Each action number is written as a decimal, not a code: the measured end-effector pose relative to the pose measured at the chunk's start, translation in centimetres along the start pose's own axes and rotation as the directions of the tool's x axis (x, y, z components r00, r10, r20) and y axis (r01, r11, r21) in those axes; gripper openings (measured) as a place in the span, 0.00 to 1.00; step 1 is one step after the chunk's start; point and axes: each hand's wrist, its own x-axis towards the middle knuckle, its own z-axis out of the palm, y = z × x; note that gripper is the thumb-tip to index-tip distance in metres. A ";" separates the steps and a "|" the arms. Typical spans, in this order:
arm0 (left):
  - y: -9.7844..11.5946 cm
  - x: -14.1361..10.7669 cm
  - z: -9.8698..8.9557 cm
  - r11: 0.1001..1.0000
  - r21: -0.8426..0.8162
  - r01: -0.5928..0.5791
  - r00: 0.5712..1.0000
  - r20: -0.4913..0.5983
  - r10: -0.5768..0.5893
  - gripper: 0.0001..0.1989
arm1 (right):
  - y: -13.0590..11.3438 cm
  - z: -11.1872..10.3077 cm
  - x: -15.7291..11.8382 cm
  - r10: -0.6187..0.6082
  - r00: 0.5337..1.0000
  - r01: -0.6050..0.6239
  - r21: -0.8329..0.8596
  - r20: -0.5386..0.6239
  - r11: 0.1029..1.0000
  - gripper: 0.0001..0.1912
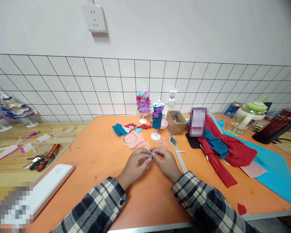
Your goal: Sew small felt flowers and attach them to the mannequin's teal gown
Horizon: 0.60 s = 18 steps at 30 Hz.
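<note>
Before the form (156, 122), I see the left hand (136, 162) and right hand (165, 161) pinched nearly closed on a tiny bit (152, 156). A fingertip slip could drop it.

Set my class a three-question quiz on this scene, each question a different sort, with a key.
1. True or false: the person's left hand and right hand are close together over the orange tabletop.
2. What colour are the ruffled flowers on the small teal-dressed white dress form? A yellow, B purple, C green.
3. Fill in: in this view, the open brown cardboard box stands to the ___ of that dress form.
Key: 1 true; 2 B; 3 right.
</note>
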 end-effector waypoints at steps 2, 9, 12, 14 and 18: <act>-0.2 0.0 0.0 0.999 -0.007 0.037 0.999 -0.013 -0.037 0.09 | 0.0 0.0 0.0 0.027 0.999 -0.027 0.032 0.024 0.999 0.09; -0.4 -0.3 0.1 0.996 0.005 0.090 0.991 -0.103 -0.089 0.07 | -0.1 0.3 -0.2 0.043 0.997 -0.048 0.075 0.061 0.996 0.10; -0.2 -0.3 0.2 0.997 0.008 0.078 0.988 -0.134 -0.076 0.07 | 0.0 0.3 -0.2 0.045 0.996 -0.051 0.084 0.075 0.995 0.09; -0.2 -0.3 0.2 0.997 -0.010 0.070 0.990 -0.120 -0.071 0.06 | 0.0 0.3 -0.2 0.043 0.997 -0.048 0.079 0.069 0.996 0.08; -0.2 -0.2 0.2 0.998 -0.030 0.053 0.995 -0.079 -0.055 0.06 | 0.1 0.2 -0.1 0.020 0.998 -0.025 0.069 0.064 0.997 0.07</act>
